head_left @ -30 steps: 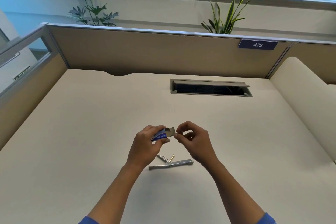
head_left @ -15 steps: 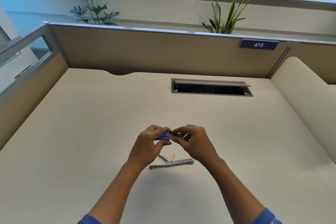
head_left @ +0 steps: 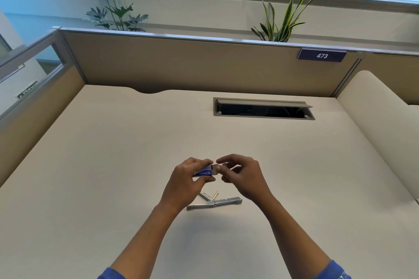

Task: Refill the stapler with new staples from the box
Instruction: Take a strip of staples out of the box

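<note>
Both hands are raised a little above the cream desk (head_left: 113,165), meeting near the middle of the view. The left hand (head_left: 186,184) has its grip closed around a small blue staple box (head_left: 204,172), thumb underneath and fingers over the top, with the box's open end turned toward the other hand. The right hand (head_left: 243,178) pinches thumb and forefinger together right at that open end, on the pale flap or tray showing there; whether any staples are between the fingertips is too small to tell. Below the hands, the stapler (head_left: 214,203) lies on the desk, swung open flat, its metal arms spread in a long line with shorter parts sticking up at the hinge. Farther back, a cable slot (head_left: 263,108) is set into the desk, in front of the partition (head_left: 181,63).
</note>
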Tool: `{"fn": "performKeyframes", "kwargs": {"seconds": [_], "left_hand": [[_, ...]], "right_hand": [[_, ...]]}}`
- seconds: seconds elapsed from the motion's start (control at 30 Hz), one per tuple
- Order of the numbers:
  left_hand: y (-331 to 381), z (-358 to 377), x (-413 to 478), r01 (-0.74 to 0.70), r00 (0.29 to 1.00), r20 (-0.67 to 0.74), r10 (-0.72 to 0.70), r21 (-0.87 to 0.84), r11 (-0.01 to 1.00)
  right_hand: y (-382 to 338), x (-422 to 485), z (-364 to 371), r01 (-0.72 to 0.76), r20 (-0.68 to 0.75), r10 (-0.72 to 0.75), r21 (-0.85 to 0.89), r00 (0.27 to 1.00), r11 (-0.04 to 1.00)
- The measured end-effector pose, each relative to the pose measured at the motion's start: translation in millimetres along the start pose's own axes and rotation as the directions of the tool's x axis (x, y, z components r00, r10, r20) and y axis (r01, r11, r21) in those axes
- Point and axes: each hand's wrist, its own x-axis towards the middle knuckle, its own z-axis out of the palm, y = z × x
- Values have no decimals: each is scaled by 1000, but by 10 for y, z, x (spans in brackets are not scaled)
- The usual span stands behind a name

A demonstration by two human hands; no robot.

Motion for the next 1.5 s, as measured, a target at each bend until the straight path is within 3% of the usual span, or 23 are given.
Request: {"fn": "performKeyframes", "kwargs": {"seconds": [0.13,0.33,0.57,1.5], "left_hand": [[-7,-13,19,18,1000,-15,-18,17,1000],[12,-14,35,21,1000,-16,-21,-8,1000],[28,2,39,7,1000,1,-7,-42,999],[80,92,28,-13,1000,-13,15,97,995]], "right_hand": [[1,17,-27,-130,-46,142,196,989,972],[14,26,0,-366,128,344,274,930,889],[12,5,57,-361,229,301,303,926,882],[21,-33,90,-465,63,470,310,880,829]]}}
